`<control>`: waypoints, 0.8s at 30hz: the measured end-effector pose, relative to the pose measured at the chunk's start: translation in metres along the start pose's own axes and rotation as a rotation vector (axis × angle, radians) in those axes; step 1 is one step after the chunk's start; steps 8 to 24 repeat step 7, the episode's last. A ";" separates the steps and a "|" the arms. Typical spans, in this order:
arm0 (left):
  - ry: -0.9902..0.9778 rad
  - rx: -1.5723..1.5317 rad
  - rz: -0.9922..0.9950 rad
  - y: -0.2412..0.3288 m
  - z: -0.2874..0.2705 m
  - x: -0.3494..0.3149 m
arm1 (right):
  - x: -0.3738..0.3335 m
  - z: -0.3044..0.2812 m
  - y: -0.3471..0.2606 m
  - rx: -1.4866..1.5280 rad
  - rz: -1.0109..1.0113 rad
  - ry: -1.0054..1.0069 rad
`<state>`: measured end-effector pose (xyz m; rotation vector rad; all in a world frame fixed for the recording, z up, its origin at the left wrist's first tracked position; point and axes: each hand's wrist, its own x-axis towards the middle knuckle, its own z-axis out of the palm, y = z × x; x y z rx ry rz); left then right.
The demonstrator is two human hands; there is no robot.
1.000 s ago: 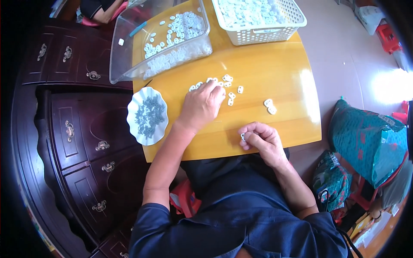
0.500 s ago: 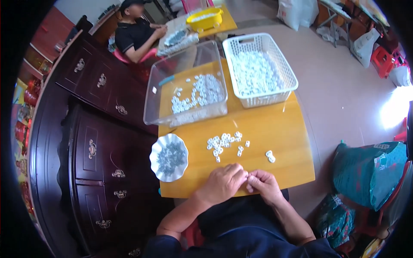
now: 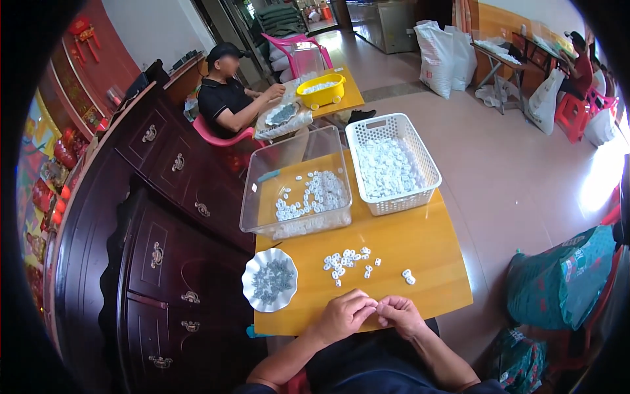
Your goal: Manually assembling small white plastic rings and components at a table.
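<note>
Close to the table's near edge, my left hand (image 3: 342,316) and my right hand (image 3: 401,316) meet fingertip to fingertip. Both are closed in a pinch, and whatever is between the fingers is too small and covered to name. Beyond them several small white plastic pieces with dark holes (image 3: 342,260) lie scattered on the yellow wooden table (image 3: 433,249). A few more white pieces (image 3: 408,276) sit together to the right. On the left stands a white wavy-rimmed bowl (image 3: 251,297) of small grey parts.
A clear plastic bin (image 3: 251,203) and a white perforated basket (image 3: 405,203), both holding white pieces, stand at the table's far side. Dark cabinets (image 3: 177,243) line the left. Ahead, a co-worker (image 3: 226,98) sits near a yellow tub (image 3: 323,97). A green bag (image 3: 554,282) stands right.
The view has tilted upward, so the table and containers sit lower in the picture. My hands stay together at the near edge, with the fingers slightly shifted.
</note>
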<state>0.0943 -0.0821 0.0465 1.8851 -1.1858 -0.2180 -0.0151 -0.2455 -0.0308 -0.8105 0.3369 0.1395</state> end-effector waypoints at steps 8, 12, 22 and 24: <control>0.039 0.072 -0.014 -0.010 0.006 -0.004 | 0.005 0.000 0.005 -0.123 -0.098 0.060; 0.039 0.072 -0.014 -0.010 0.006 -0.004 | 0.005 0.000 0.005 -0.123 -0.098 0.060; 0.039 0.072 -0.014 -0.010 0.006 -0.004 | 0.005 0.000 0.005 -0.123 -0.098 0.060; 0.039 0.072 -0.014 -0.010 0.006 -0.004 | 0.005 0.000 0.005 -0.123 -0.098 0.060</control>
